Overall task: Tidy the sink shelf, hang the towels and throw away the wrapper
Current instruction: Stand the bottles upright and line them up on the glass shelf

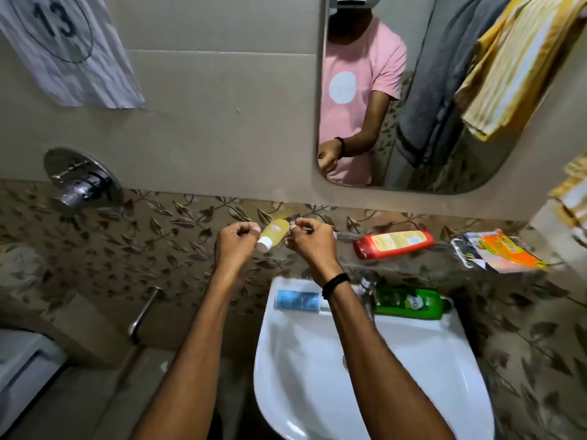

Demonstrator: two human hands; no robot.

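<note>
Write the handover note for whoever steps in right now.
Left grip: fingers curled at the cap of the yellow bottle; hold unclear.
Right grip: curled at its other end; hold unclear.
Shelf: yellow bottle, red bottle and wrapper, all lying.
Sink rim: green bottle, blue tube.
Done: a striped towel hangs at right.
Left: tidy shelf, bin wrapper.
</note>
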